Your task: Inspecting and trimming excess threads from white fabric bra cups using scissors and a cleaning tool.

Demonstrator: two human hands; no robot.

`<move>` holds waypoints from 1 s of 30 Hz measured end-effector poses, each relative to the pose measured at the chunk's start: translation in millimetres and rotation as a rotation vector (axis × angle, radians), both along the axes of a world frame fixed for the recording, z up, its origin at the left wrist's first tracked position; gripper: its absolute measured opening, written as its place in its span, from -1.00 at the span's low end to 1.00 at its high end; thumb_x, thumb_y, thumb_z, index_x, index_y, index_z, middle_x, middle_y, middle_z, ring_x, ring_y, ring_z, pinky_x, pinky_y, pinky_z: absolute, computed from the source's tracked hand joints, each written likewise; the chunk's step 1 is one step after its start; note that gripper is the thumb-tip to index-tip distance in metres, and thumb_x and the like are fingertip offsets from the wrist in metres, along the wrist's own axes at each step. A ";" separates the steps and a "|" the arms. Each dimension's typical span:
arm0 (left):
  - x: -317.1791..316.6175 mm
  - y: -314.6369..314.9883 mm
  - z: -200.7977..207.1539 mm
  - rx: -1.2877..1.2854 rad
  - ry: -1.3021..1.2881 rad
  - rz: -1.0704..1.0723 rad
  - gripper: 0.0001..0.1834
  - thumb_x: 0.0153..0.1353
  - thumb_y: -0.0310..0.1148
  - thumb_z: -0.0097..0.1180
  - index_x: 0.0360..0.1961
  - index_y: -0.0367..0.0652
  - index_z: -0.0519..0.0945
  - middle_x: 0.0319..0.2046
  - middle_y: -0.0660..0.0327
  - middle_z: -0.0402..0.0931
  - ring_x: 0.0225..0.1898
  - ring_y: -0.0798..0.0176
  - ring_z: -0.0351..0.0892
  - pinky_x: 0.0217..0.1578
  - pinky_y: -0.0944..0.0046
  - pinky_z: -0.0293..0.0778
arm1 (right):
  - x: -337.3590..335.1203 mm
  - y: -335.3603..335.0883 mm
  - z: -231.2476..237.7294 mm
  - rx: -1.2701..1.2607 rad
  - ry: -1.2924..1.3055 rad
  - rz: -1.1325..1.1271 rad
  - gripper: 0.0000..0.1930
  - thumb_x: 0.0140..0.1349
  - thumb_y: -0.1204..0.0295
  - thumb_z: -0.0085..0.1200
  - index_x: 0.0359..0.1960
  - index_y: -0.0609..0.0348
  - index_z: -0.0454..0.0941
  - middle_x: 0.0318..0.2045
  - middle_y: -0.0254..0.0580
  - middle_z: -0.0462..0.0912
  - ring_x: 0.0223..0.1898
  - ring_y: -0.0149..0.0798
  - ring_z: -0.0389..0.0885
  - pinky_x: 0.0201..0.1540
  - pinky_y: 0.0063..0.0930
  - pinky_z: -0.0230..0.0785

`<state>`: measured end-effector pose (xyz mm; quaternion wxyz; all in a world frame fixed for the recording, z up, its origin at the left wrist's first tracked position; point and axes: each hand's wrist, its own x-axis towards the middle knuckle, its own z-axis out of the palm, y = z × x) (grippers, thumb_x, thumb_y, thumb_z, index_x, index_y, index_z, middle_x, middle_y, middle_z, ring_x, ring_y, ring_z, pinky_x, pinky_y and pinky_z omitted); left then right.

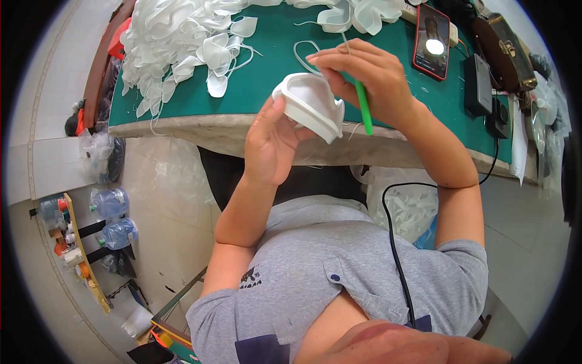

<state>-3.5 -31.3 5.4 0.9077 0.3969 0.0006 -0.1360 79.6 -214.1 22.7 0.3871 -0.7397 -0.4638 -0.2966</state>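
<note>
My left hand (271, 142) grips a white, hollow, cup-shaped moulded piece (312, 116) with a thick rim, raised just over the table's near edge. The thumb lies on its left side, and the other fingers are partly hidden behind and under it. My right hand (377, 79) is closed around a slim tool with a green handle (364, 106) and a thin metal shaft pointing up and away. The handle's end points down, to the right of the white piece. My right fingertips are close to the piece's far rim; I cannot tell whether they touch it.
A large heap of white moulded pieces (176, 42) covers the green table mat's (273, 42) left side. More white pieces (357, 15) lie at the back. A red-edged phone (431, 42), a black adapter (478, 85) and a dark case (506, 51) stand right. A black cable (391, 224) crosses my front.
</note>
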 end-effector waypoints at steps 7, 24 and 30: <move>3.5 10.1 -11.6 -0.245 0.075 0.059 -0.59 0.41 -0.16 -0.29 0.14 -0.15 0.32 0.06 0.11 0.43 0.10 0.18 0.44 0.11 0.05 0.37 | -6.0 -3.9 11.5 0.028 0.323 0.074 -0.78 -0.03 0.64 0.18 -0.28 0.27 0.59 -0.38 -0.15 0.64 -0.38 -0.30 0.59 -0.25 -0.50 0.45; -4.7 18.9 -18.4 -0.584 0.348 -0.303 -0.67 0.34 -0.22 -0.03 -0.03 -0.23 0.50 -0.20 0.16 0.60 -0.21 0.27 0.62 -0.20 0.25 0.60 | -2.4 0.8 5.5 -0.009 0.107 0.133 -0.77 -0.07 0.60 0.29 -0.32 0.24 0.58 -0.41 -0.17 0.61 -0.44 -0.23 0.54 -0.37 -0.44 0.42; -2.0 14.0 -15.4 -0.627 0.531 -0.321 -0.72 0.32 -0.25 0.00 -0.09 -0.24 0.51 -0.25 0.15 0.61 -0.31 0.28 0.65 -0.30 0.30 0.63 | -5.3 0.8 2.1 -0.282 0.011 0.277 -0.70 -0.13 0.48 0.24 -0.27 0.20 0.58 -0.36 -0.23 0.59 -0.33 -0.21 0.55 -0.33 -0.37 0.43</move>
